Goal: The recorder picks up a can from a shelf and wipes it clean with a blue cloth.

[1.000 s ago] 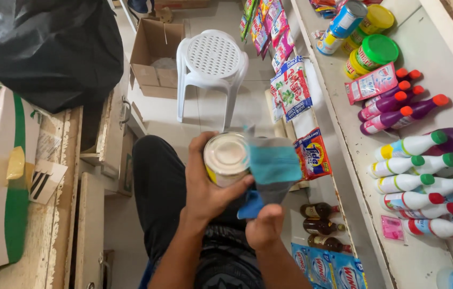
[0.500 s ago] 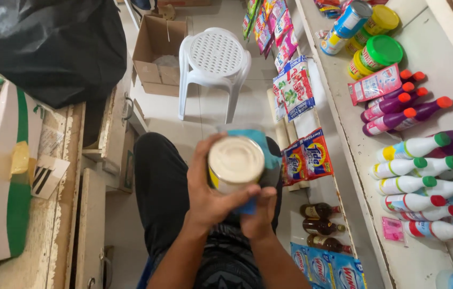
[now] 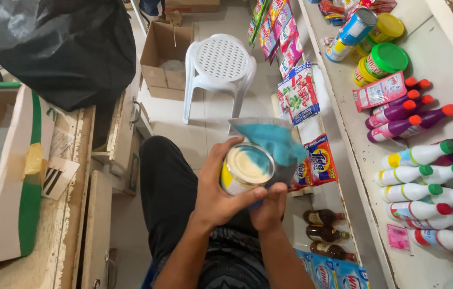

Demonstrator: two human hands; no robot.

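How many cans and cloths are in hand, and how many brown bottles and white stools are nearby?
can: 1
cloth: 1
brown bottles: 3
white stool: 1
Total: 6

Two hands, left (image 3: 221,198) and right (image 3: 269,208), on one tin can (image 3: 246,169) and one blue cloth (image 3: 272,140), one white plastic stool (image 3: 220,67) on the floor, one open cardboard box (image 3: 165,56), three purple bottles (image 3: 398,112) on the shelf, three brown bottles (image 3: 325,234) below.
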